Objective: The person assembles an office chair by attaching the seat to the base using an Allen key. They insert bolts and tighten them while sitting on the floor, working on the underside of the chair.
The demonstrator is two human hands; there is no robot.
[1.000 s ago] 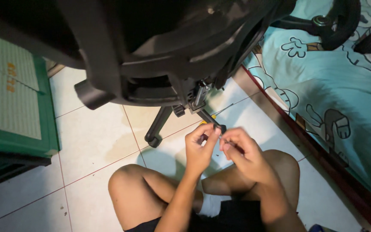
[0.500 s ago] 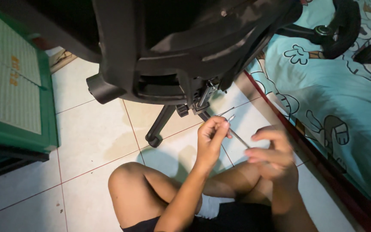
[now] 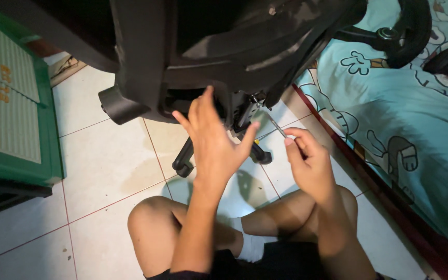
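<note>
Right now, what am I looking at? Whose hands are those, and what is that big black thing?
You are seeing through a camera worn on a person's head, looking down at their own hands. The person sits cross-legged on a pale tiled floor. The big black thing is an office chair, tipped so you see underneath its seat. Its wheeled foot sticks out below. The left hand is spread open against the underside of the chair. The right hand pinches a thin metal tool in its fingers, pointing it at the metal part under the seat. On the right lies a blue cartoon bedsheet; on the left stands a green box.
</note>
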